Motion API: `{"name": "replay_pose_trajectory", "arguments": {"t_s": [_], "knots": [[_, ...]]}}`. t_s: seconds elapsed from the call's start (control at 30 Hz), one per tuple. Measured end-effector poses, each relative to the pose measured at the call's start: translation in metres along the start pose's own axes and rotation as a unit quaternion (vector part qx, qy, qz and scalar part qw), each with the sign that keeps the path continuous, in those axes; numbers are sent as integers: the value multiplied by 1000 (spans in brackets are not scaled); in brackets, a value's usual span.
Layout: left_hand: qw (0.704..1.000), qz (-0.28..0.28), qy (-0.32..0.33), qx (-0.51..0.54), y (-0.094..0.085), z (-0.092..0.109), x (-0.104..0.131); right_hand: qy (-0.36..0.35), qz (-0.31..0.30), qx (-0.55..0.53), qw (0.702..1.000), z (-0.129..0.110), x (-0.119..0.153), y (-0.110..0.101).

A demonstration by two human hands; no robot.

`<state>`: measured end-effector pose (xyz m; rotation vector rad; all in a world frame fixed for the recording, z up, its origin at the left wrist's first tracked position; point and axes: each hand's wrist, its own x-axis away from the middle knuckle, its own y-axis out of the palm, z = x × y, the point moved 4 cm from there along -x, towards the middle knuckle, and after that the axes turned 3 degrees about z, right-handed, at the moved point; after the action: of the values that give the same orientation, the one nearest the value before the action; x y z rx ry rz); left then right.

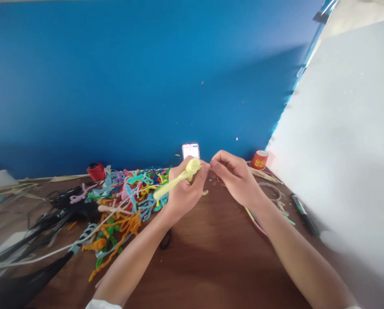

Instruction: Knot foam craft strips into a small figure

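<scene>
My left hand [185,189] is closed around a pale yellow pipe cleaner [170,185], whose straight end sticks out to the lower left and whose upper part is wound into a small knob. Close beside it, my right hand [235,174] has thumb and forefinger pinched together at the left hand's fingertips. Whatever lies in that pinch is too small to make out. Just behind the hands a phone [191,150] with a lit screen leans against the blue wall.
A tangled heap of coloured pipe cleaners [124,219] covers the table [204,257] on the left, with a white cable [46,257] and a red spool [96,171]. To the right are a red paper cup [259,159], a marker [304,213] and a white board [346,128].
</scene>
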<state>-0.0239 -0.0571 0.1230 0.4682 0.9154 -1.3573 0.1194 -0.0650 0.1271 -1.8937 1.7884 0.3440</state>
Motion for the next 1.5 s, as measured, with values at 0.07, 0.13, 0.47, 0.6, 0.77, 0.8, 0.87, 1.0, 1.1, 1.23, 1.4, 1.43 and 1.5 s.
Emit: {"name": "replay_pose_trajectory", "arguments": {"t_s": [0.07, 0.13, 0.47, 0.6, 0.77, 0.8, 0.87, 1.0, 1.1, 1.23, 1.4, 1.43, 1.5], "knots": [[997, 22, 54, -41, 0, 4, 5, 53, -12, -83, 995, 1, 2, 2], [994, 30, 81, -63, 1, 6, 7, 70, -14, -115, 991, 1, 3, 2], [956, -95, -199, 194, 1, -12, -10, -201, 14, 196, 960, -18, 6, -8], [928, -131, -252, 240, 3, -15, -10, -259, -22, 267, 928, -21, 6, -10], [919, -156, -259, 253, 4, -15, -10, -277, -18, 310, 909, -17, 4, -16], [919, -157, -258, 252, 4, -15, -10, -279, -19, 317, 906, -17, 4, -16], [923, -155, -255, 245, 5, -16, -9, -280, -13, 334, 900, -18, 5, -15], [952, -124, -208, 189, 6, -15, -8, -237, 20, 337, 911, -17, 4, -13], [992, -54, -101, 61, 2, -7, -6, -146, 22, 249, 957, -10, 1, -11], [987, 28, 91, -132, -4, 1, 1, -9, -12, 44, 999, -1, -2, -7], [929, -20, 301, -216, 0, 1, 7, 130, -57, -131, 981, 5, -3, -4], [932, -18, 293, -211, -1, 0, 6, 139, -59, -142, 978, 6, -3, -3], [957, 2, 229, -176, -3, -1, 1, 124, -48, -135, 982, 7, -4, -3]]}}
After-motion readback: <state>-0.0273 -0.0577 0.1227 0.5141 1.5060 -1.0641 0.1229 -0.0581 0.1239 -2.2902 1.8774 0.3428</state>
